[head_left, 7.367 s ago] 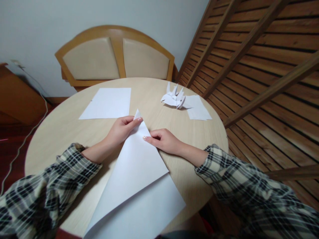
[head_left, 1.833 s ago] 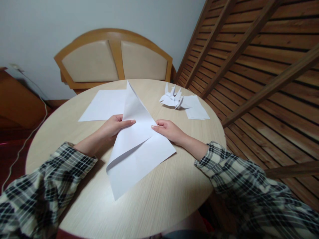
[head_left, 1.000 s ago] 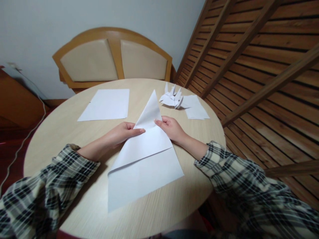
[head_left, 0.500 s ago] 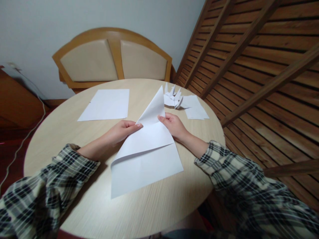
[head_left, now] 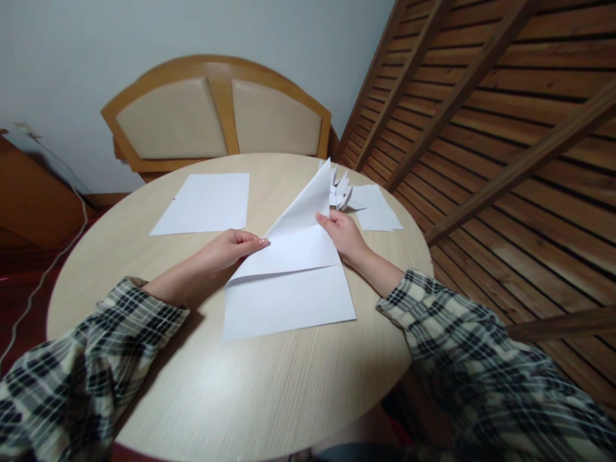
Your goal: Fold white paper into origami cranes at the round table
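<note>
A folded white paper sheet (head_left: 289,298) lies in the middle of the round table (head_left: 231,391), its upper flap raised to a point. My left hand (head_left: 230,248) pinches the flap's left edge, fingers closed on the paper. On the flap's right edge near its raised tip, my right hand (head_left: 344,232) grips the same sheet. Both arms wear plaid sleeves.
A flat blank sheet (head_left: 205,203) lies at the back left of the table. Folded paper figures (head_left: 341,190) and another sheet (head_left: 378,215) sit at the back right. A padded wooden chair (head_left: 219,119) stands behind the table; slatted wooden panelling (head_left: 505,141) is to the right.
The sheet has been turned and drawn farther onto the table. My right hand has moved up and right, lifting the flap's tip toward the folded figures. My left hand has barely shifted.
</note>
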